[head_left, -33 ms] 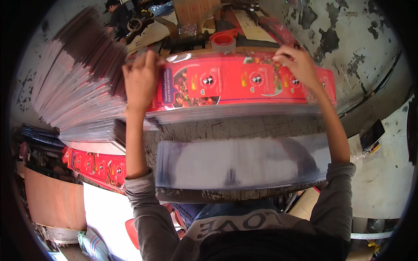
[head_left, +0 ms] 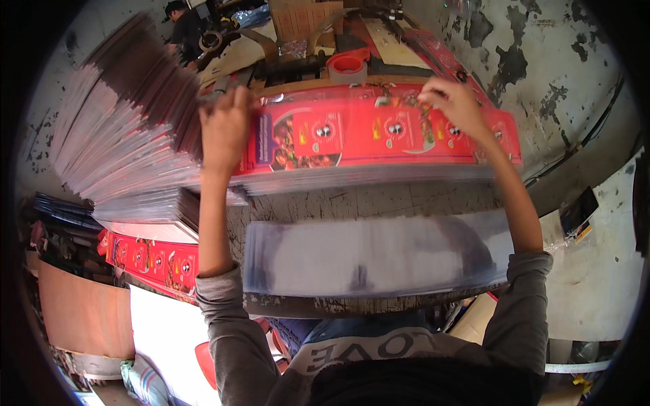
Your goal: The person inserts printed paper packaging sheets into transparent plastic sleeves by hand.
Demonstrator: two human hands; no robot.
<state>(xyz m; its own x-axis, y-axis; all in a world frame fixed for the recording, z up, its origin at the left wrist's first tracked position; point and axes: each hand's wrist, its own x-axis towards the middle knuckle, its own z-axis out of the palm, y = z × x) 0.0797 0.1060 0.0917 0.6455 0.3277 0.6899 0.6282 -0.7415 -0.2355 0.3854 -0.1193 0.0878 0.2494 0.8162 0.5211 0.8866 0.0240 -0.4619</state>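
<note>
A long red printed sheet (head_left: 359, 135) with food pictures lies across a thick pile of sheets (head_left: 352, 174) on the worktable. My left hand (head_left: 227, 132) grips its far left corner, fingers curled over the edge. Toward the right, my right hand (head_left: 455, 105) pinches the far edge between thumb and fingers. That edge looks lifted and bent, a little blurred, and more red print shows behind it. Nearer my body lies a stack of clear, shiny plastic sheets (head_left: 372, 254), which neither hand touches.
A tall, fanned heap of sheets (head_left: 125, 135) leans at the left. More red printed sheets (head_left: 152, 260) lie below it. A red tape roll (head_left: 347, 64) sits behind the pile. Peeling wall (head_left: 528, 61) bounds the right. Another person (head_left: 184, 30) is at the far left.
Both hands have shifted slightly, the left one a little toward me. The sheet's far edge has come nearer, and more of the red print behind it shows.
</note>
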